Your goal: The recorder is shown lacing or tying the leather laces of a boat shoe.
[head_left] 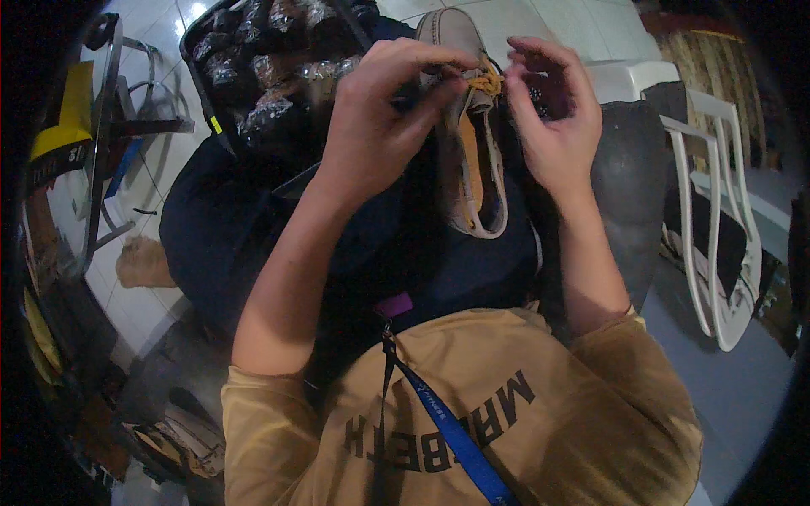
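A light beige shoe (454, 30) with a tan insole rests on my dark-clad lap, its toe pointing away from me. A yellow-orange shoelace (486, 83) is bunched at the top of its opening. From the left, my left hand (375, 118) pinches the lace between thumb and index finger. On the other side, my right hand (558, 118) has its thumb against the lace, with the fingers curled and the index finger raised apart. The fingers partly hide where the lace is gripped.
Left of the shoe stands a black crate (198, 84) filled with several plastic-wrapped bundles. A white plastic chair (726, 337) is at the right. A black metal frame (97, 169) stands at far left over white floor tiles. My blue lanyard (447, 413) hangs over my tan shirt.
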Motion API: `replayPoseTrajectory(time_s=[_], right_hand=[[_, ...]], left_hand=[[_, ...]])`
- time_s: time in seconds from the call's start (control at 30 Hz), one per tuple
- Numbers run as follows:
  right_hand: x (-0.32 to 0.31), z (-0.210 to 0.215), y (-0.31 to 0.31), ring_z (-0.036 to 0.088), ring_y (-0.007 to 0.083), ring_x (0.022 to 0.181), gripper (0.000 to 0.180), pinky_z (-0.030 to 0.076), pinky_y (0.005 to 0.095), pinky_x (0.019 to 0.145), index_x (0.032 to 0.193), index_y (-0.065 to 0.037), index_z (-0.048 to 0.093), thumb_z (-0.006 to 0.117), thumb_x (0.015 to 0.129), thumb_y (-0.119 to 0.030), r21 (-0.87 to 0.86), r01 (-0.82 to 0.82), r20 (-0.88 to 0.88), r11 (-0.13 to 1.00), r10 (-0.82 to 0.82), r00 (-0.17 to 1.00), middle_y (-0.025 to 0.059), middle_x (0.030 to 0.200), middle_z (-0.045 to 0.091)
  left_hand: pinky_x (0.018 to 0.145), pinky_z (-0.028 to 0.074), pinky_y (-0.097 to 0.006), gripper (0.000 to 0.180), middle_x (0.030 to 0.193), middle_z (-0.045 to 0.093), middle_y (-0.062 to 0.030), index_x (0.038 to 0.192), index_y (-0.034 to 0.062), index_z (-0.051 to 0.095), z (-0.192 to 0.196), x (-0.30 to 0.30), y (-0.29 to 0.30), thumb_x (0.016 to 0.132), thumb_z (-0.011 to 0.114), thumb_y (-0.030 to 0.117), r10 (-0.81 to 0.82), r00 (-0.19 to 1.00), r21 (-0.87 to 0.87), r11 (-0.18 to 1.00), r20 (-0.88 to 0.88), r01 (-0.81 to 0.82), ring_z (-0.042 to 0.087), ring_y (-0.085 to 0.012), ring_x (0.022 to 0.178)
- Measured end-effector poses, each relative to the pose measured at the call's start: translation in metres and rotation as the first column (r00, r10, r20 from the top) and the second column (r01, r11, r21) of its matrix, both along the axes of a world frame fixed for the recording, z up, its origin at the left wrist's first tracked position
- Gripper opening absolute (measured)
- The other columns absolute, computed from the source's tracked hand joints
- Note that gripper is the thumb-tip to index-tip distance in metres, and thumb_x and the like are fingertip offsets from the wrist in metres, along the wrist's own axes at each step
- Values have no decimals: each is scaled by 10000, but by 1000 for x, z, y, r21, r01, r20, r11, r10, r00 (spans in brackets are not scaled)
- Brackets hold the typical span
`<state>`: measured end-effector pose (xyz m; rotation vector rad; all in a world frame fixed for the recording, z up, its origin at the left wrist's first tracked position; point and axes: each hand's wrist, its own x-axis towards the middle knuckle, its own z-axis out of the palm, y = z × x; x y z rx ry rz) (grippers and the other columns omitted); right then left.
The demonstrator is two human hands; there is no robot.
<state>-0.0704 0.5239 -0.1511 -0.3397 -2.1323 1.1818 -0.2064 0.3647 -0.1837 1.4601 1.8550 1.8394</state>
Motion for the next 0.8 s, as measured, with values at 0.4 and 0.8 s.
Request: replayPoseTrajectory(time_s=[0.4,0.8], right_hand=[[3,3,-11,624,89,927,304,515,239,815,1170,-42,787,841,871,-51,-15,-89,130,996,90,987,35,1049,669],[3,2,1,630,93,964,331,504,242,869,1214,-7,769,824,888,2,-275,-198,107,941,235,966,48,1138,696]], left_hand=[[958,523,-334,204,1113,733,-83,1138,27,752,-2,-1,-2,941,734,-22,-23,997,-46,999,68,27,678,-209,1085],[968,505,-304,223,1125,708,-65,1187,39,709,-7,-6,-3,977,689,-32,-62,995,13,998,78,61,653,-174,1078]])
